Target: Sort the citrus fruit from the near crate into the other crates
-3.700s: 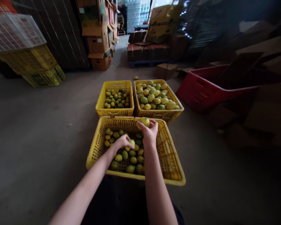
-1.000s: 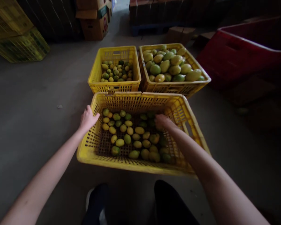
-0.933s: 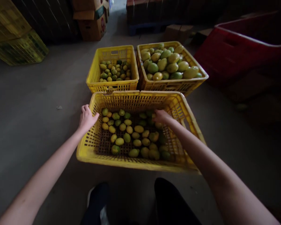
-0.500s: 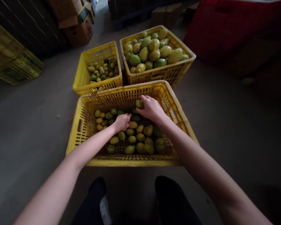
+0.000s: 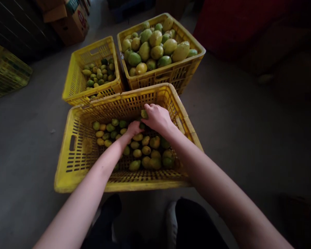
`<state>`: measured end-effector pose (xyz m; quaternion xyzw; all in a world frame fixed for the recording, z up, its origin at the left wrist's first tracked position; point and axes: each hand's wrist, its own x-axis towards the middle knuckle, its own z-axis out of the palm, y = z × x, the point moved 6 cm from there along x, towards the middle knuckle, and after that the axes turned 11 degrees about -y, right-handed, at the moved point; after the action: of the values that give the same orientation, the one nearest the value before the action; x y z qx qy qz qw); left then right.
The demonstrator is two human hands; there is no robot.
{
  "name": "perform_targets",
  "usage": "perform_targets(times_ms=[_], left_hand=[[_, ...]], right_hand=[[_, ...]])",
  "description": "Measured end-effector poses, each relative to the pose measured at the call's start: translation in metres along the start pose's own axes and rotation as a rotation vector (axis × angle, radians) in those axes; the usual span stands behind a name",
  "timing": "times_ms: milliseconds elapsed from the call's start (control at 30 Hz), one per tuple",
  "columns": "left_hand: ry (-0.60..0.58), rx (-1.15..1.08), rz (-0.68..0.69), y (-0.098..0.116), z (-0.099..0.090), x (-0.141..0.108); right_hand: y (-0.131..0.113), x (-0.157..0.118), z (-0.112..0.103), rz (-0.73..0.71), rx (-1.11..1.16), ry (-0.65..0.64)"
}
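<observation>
A yellow slatted crate [image 5: 60,169] stands just in front of my feet, with many small green and yellow lemons [image 5: 146,150] spread over its bottom. Near the crate's far side, my right hand [image 5: 157,117] grips a yellow-green lemon [image 5: 144,114] between thumb and fingers. Just below and to the left of it, my left hand [image 5: 134,128] reaches down among the fruit. Its fingers are curled at a dark green lemon [image 5: 142,126], which is partly hidden by both hands.
Behind the crate stand a smaller yellow crate [image 5: 69,84] with small lemons and a yellow crate [image 5: 168,77] heaped with bigger ones. Cardboard boxes [image 5: 71,27] and more yellow crates [image 5: 9,72] are at the left. Something red [image 5: 223,29] stands at the back right.
The view has shifted, so the crates sit further left. My left hand has come closer to my right hand, at a green lemon. The right hand keeps its lemon.
</observation>
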<state>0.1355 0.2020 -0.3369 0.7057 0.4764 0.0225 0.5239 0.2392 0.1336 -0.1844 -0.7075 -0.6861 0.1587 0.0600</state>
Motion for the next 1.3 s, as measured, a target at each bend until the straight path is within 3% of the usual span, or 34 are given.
perform_targets(times_ms=[100, 167, 233, 333, 467, 633, 800, 967, 1167, 1300], left_hand=[[0.092, -0.080, -0.056, 0.001, -0.032, -0.015], [0.085, -0.351, -0.083, 0.001, -0.054, -0.035], [-0.006, -0.715, -0.050, 0.006, -0.072, -0.061], [-0.106, -1.123, 0.089, 0.015, -0.100, -0.103], [-0.064, -1.403, 0.236, 0.011, -0.128, -0.142], [0.003, -1.537, 0.190, -0.006, -0.130, -0.147], [-0.064, -1.511, 0.205, -0.008, -0.118, -0.141], [-0.125, -1.474, 0.257, -0.002, -0.116, -0.146], [0.111, -1.646, 0.284, -0.005, -0.128, -0.151], [0.239, -1.594, 0.295, -0.006, -0.127, -0.150]], right_hand=[[0.009, -0.001, 0.001, 0.045, 0.086, 0.009], [0.010, -0.001, 0.000, 0.043, 0.213, 0.046], [0.005, 0.001, -0.002, 0.013, 0.426, 0.079], [-0.022, 0.009, 0.003, -0.046, 0.898, 0.005], [-0.073, 0.023, 0.017, -0.084, 1.421, -0.129], [-0.096, 0.027, 0.045, -0.045, 1.491, -0.046], [-0.095, 0.018, 0.074, 0.019, 1.408, -0.140], [-0.091, 0.017, 0.076, 0.073, 1.577, -0.146], [-0.089, 0.015, 0.064, -0.025, 1.555, -0.103], [-0.102, 0.011, 0.065, -0.117, 1.517, -0.159]])
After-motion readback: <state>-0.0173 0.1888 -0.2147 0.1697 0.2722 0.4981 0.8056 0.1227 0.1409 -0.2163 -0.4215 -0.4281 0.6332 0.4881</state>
